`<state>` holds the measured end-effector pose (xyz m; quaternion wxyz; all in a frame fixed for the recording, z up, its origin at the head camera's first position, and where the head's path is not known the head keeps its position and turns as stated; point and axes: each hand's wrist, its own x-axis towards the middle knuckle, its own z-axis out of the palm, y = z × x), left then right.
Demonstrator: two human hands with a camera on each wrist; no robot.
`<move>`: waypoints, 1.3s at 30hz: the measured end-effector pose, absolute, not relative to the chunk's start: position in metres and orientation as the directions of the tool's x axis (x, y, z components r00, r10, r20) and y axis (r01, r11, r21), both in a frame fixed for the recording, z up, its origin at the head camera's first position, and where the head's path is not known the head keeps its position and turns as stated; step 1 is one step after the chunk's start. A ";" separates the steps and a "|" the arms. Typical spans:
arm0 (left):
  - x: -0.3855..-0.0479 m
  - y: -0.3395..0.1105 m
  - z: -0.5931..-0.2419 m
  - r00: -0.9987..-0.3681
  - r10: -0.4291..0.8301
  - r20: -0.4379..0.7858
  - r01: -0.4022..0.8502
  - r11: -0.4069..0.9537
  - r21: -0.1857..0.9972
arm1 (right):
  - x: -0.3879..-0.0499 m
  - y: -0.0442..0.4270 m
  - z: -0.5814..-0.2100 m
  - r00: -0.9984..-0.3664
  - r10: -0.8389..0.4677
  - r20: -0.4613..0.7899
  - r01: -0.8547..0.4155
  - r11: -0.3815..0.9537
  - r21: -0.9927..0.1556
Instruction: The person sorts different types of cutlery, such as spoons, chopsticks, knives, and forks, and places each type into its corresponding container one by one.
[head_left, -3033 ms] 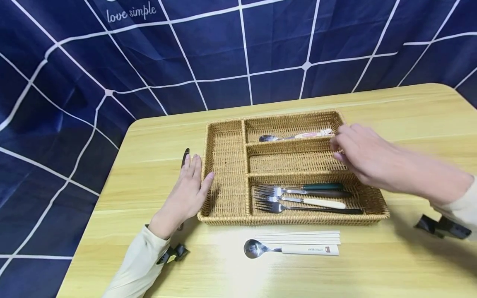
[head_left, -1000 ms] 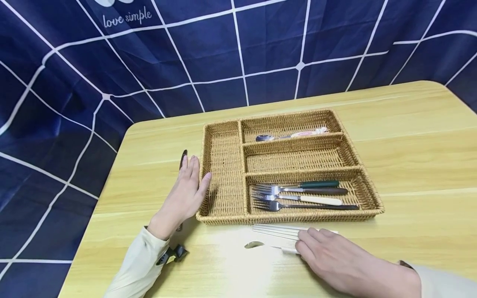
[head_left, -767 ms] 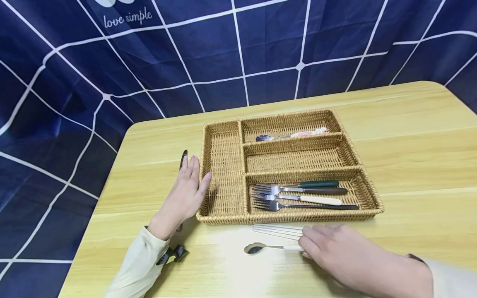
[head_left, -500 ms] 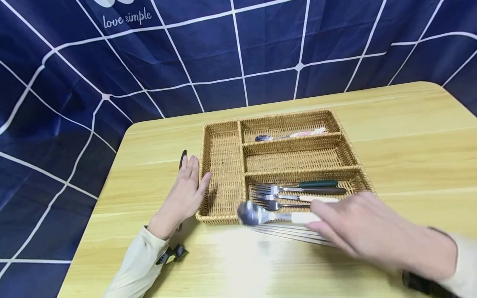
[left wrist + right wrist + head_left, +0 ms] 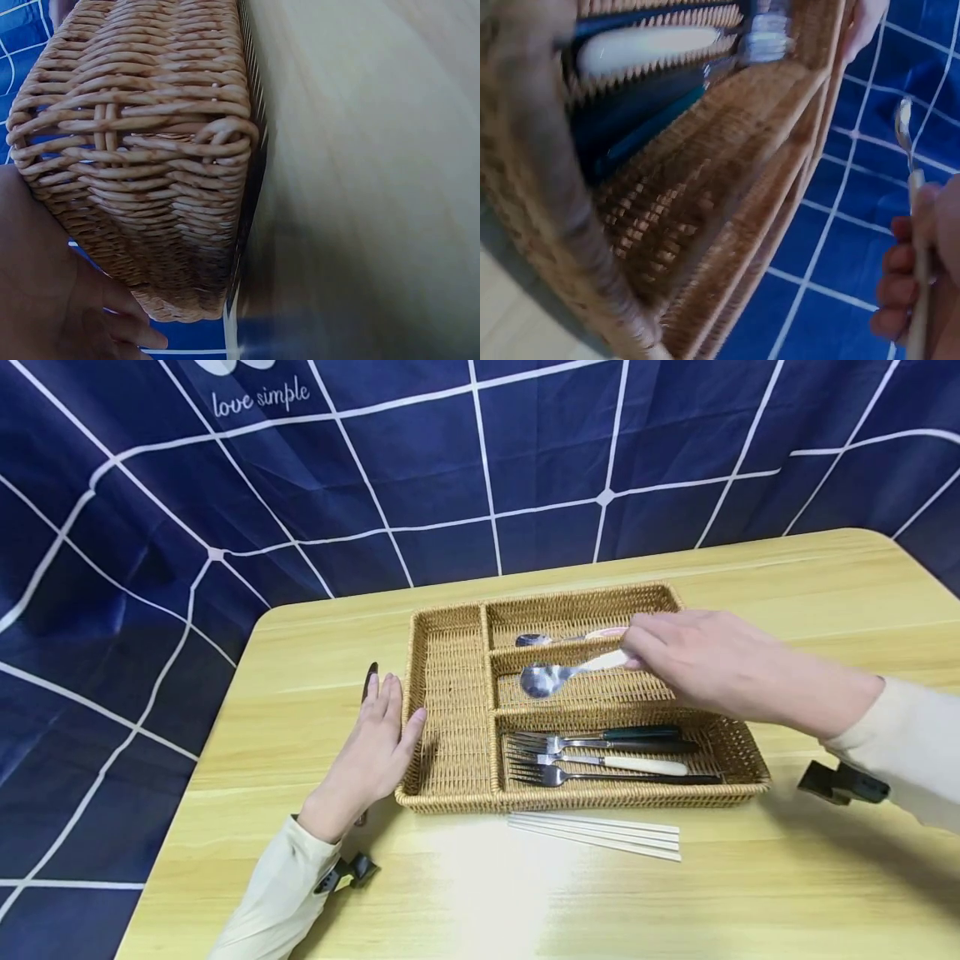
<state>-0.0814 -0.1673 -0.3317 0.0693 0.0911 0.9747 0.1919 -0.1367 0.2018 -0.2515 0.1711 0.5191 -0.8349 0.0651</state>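
Observation:
My right hand grips the white handle of a spoon. That spoon is over the middle compartment of the wicker cutlery tray, its metal bowl pointing left. In the right wrist view the spoon shows with fingers curled round its handle. Behind it, a smaller spoon with a pink-and-white handle lies in the back compartment, its handle end hidden by my hand. My left hand rests along the tray's left side with fingers straight, the thumb at the rim.
Several forks lie in the tray's front compartment. Several white chopsticks lie on the table before the tray. A dark-ended utensil is partly hidden under my left hand. A blue curtain hangs behind the table.
My right hand has picked up the white-handled spoon from beside the chopsticks and carried it back over the tray's middle compartment. The left hand has stayed in place.

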 end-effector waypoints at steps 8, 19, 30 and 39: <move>-0.082 -0.165 -0.332 -0.973 0.204 -0.103 0.149 0.907 0.393 | -0.171 0.209 -0.256 -0.576 -0.798 0.175 -0.812 0.584 -0.012; -0.083 -0.167 -0.326 -0.966 0.257 -0.038 0.232 0.919 0.319 | -0.220 0.197 -0.270 -0.576 -0.815 0.055 -0.817 0.575 -0.041; -0.082 -0.166 -0.328 -0.966 0.255 -0.042 0.227 0.915 0.333 | -0.231 0.191 -0.284 -0.510 -0.860 -0.001 -0.859 0.510 0.040; -0.081 -0.167 -0.330 -0.969 0.245 -0.038 0.218 0.917 0.335 | -0.230 0.187 -0.273 -0.690 -0.723 0.015 -0.720 0.689 0.078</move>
